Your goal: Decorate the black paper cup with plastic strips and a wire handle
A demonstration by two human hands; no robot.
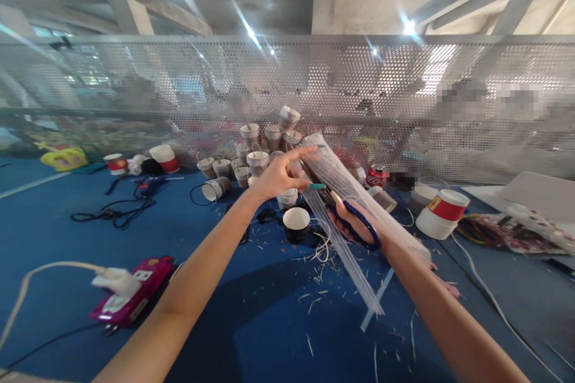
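A translucent, ribbed plastic sheet (354, 182) slants across the middle of the view, a narrower strip (348, 257) hanging beside it toward me. My left hand (283, 173) grips the far end of the sheet between thumb and fingers; its nails are teal. In my right hand (348, 215) is a pair of scissors (366, 227) with dark blue handles. Their blades point up and left, between the sheet and the strip, close to my left thumb. Part of the blades is hidden by the plastic and my fingers. A black paper cup (296, 224) with a white inside stands below my hands.
Several string-tied cups (258, 161) are stacked behind my hands, against a perforated metal screen (215, 78). White thread scraps (318, 278) litter the blue table (251, 335). At left lies a purple power strip (135, 293); at right, a red-banded cup (442, 215) and a red can (376, 176).
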